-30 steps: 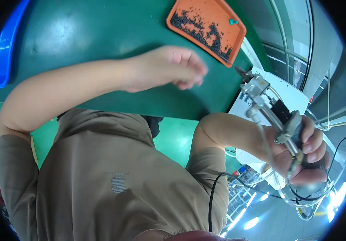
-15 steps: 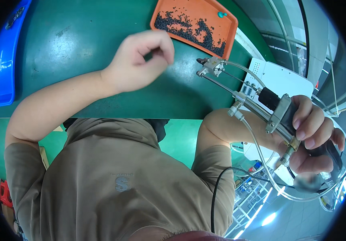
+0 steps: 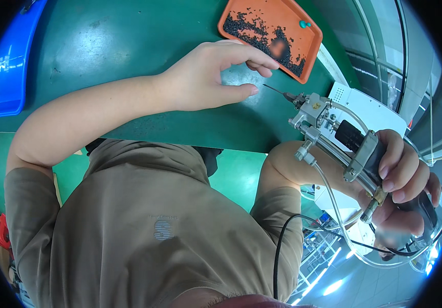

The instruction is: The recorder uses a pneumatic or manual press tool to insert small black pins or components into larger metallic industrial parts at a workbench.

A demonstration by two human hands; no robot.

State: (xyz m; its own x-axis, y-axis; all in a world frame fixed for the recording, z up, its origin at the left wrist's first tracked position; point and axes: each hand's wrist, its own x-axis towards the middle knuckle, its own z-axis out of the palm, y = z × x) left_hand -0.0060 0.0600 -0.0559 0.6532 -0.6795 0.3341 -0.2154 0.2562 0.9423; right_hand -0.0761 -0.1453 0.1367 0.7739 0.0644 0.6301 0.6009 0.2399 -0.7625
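Observation:
Over the green bench (image 3: 128, 56), my left hand (image 3: 210, 77) is open, thumb and fingers apart with nothing between them. Just beyond its fingertips is the thin bit at the head of a powered screwdriver (image 3: 329, 128), a metal-headed tool with a black grip. My right hand (image 3: 406, 169) is wrapped round that grip at the right, so part of the handle is hidden. The screwdriver's head points up and left, with a gap between it and my left thumb. A clear hose and a black cable run from the tool.
At the far side lies an orange tray (image 3: 311, 51) with many small black pieces, seemingly screws, and a small teal item (image 3: 304, 24). A white box-shaped machine (image 3: 370, 110) stands at the right behind the screwdriver. A blue bin (image 3: 5, 72) sits at the left edge.
My left hand has uncurled and reached right toward the tool's head. The screwdriver's head has swung a little right, and its thin bit now shows. The view has shifted slightly.

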